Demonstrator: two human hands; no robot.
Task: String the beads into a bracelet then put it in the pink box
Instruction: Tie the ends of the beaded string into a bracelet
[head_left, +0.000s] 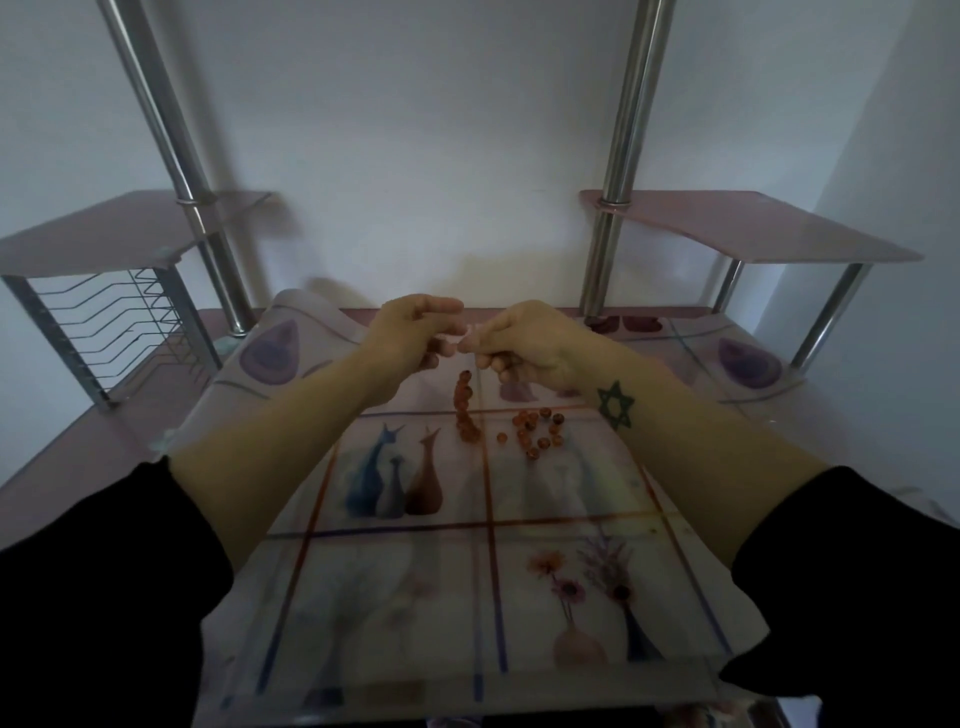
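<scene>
A strand of orange-brown beads (464, 408) hangs down to the printed tablecloth (467, 571) from between my two raised hands. My left hand (415, 332) and my right hand (519, 345) meet fingertip to fingertip above the strand, fingers curled in a pinch. The string itself is too thin to make out. Several loose beads (537, 428) lie in a small cluster on the cloth just right of the strand. No pink box shows in this view.
Two chrome posts (218, 270) (605, 249) rise at the back of the desk. A wire rack (114, 332) stands under the left raised shelf, and a pink shelf (753, 228) sits at the right. The white wall is close behind.
</scene>
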